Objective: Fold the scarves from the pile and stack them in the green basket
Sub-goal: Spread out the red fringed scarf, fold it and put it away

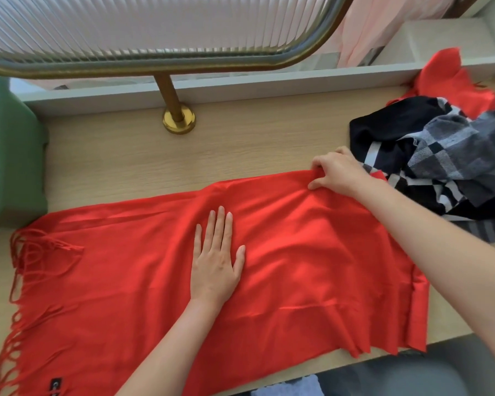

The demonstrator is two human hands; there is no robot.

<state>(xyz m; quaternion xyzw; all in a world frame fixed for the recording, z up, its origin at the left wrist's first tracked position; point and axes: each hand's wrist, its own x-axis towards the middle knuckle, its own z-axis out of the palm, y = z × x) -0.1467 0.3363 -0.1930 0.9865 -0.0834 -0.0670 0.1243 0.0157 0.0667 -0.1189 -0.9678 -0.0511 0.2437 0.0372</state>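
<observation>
Two hands are working on one red scarf (pixel 312 252). The right hand (pixel 337 172) is pinching the scarf's far edge near its right end, with fingers and thumb curled round a small gather of cloth. The left hand (pixel 216 258) is lying flat on the middle of the scarf, fingers straight and close together, and is pressing it down on the table (pixel 240 147).

The scarf is lying lengthwise across the table. Its fringe (pixel 26 261) is trailing at the left end, with some strands flipped back onto the cloth. Its right end is reaching toward the near table edge. A layered hem is showing at that right end, so a first fold may be in place, though I cannot tell how many layers there are. I judge this to be smoothing and squaring up, with the scarf far too long yet for stacking.

Just beyond the right hand, the pile (pixel 440 167) is waiting. It is holding a black-and-grey checked scarf and a second red one (pixel 446 78) behind it, so at least two more are left to do.

At the far left the basket (pixel 9 155) is standing against the table, well apart from both hands. Only its outer wall is showing, so I cannot tell whether anything is stacked inside. Most of the task appears to be ahead.
</observation>
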